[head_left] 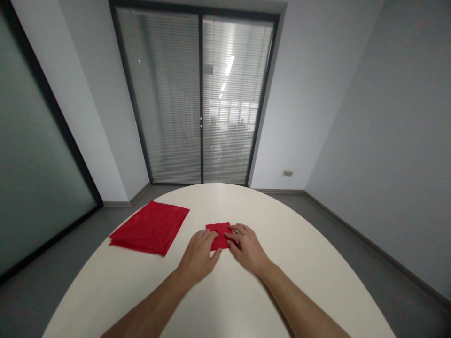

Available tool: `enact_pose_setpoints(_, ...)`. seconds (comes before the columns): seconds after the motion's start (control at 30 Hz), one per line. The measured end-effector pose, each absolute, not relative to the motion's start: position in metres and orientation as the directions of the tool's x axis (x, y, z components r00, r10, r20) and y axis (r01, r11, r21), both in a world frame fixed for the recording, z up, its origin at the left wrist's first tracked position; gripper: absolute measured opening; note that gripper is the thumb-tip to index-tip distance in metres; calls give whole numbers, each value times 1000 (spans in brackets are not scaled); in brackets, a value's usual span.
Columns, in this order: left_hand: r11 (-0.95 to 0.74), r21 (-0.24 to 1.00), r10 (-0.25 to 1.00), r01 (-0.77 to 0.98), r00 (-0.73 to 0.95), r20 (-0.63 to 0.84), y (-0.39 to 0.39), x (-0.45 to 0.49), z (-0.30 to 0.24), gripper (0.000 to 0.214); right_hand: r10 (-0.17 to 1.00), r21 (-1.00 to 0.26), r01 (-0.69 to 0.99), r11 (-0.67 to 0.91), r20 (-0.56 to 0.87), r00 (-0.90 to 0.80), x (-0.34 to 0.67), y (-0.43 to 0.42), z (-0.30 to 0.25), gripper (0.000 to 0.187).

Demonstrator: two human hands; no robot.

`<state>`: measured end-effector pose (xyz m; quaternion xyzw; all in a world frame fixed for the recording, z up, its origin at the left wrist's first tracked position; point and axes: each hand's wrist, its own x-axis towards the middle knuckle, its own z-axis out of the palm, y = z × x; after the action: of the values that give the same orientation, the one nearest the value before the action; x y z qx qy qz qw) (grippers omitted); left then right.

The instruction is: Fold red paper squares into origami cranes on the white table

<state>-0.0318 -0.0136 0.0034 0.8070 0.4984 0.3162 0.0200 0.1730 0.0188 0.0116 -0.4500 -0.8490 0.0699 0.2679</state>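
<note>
A small folded red cloth (221,240) lies flat near the middle of the white table. My left hand (200,253) rests over its left side, fingers stretched out on the fabric and the thumb pointing to its near edge. From the other side my right hand (248,246) touches the right edge, its fingers spread and lightly bent over the cloth. Parts of both side edges are hidden under the fingers. Further left sits a larger stack of red cloths (150,227), apart from both hands.
The round white table (282,281) curves away at the back and sides. Beyond it stand a dark-framed glass partition with blinds (169,103), a frosted glass panel (31,164) at left and grey-white walls (387,131). A wall socket (288,173) sits low at the back right.
</note>
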Motion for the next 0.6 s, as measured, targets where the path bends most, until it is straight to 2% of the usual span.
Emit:
enact_pose_setpoints(0.13,-548,370,802,750,345,487,-12,-33,2,34,833,-363,769,526,401,-381,175,21,12,44)
enact_pose_setpoints(0.27,-539,379,809,752,339,480,-12,-33,2,34,797,-392,704,592,416,-438,173,19,16,53)
enact_pose_setpoints(0.43,-505,370,825,780,311,471,-13,-32,4,27,776,-420,655,627,405,-483,169,14,20,34)
enact_pose_setpoints(0.6,-483,383,845,788,303,441,-14,-32,9,21,760,-447,616,649,412,-502,167,11,22,26)
